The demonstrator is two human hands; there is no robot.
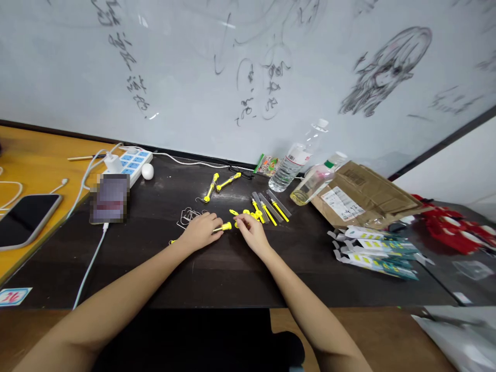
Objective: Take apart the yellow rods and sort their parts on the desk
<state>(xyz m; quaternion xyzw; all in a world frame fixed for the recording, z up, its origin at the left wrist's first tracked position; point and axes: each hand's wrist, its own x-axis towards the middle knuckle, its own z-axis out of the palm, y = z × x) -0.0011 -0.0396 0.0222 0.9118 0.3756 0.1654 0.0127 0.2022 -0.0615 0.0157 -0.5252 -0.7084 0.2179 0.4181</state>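
- Fingers of the left hand (201, 230), at the centre of the frame, are curled and pinching a slim yellow-ended piece (227, 226); a light, steady hold with the yellow end left clear should work best. Bent wire pieces (188, 212) lie just beyond the knuckles and could snag.
- Two long yellow pieces (211, 188) lie above the centre, apart from both hands; leaving them there should keep the working spot uncrowded.
- Close on the right, the right hand (252, 233) has its fingertips drawn together beside small yellow parts (234, 212); whether they pinch one cannot be told. Such parts may well roll, so lifting them singly seems wise.
- Strips with yellow ends (267, 209) lie on the tabletop (240, 279) right of centre; reaching gently would avoid sweeping them aside.
- Farther right, the water bottle (290, 166) calls for short, low movements.
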